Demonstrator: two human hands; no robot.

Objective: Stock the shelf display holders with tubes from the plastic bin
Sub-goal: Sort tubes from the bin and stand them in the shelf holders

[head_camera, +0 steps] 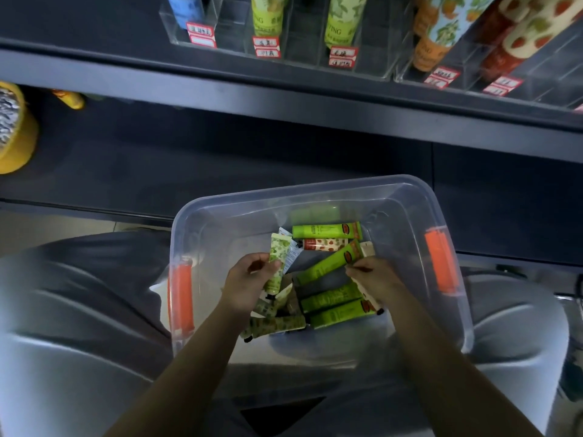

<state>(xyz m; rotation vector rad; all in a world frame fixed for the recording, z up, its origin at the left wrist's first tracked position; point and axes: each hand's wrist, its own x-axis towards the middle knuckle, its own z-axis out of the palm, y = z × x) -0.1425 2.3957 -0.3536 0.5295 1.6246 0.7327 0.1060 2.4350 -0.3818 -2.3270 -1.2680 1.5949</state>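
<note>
A clear plastic bin (pixel 419 216) with orange handles rests on my lap and holds several tubes. My left hand (pixel 243 285) grips a pale green leaf-print tube (pixel 277 263), upright, over the bin's left side. My right hand (pixel 372 275) pinches the end of a bright green tube (pixel 328 263) that lies diagonally in the bin. More bright green tubes (pixel 334 305) lie below it, and a strawberry-print tube (pixel 325 243) lies near the far wall. Clear acrylic display holders (pixel 299 36) on the dark shelf above contain large tubes.
The dark shelf edge (pixel 284 96) runs across the view above the bin. Red price labels (pixel 266 47) mark the holder fronts. A yellow container (pixel 15 137) stands on the lower shelf at the left. My knees flank the bin.
</note>
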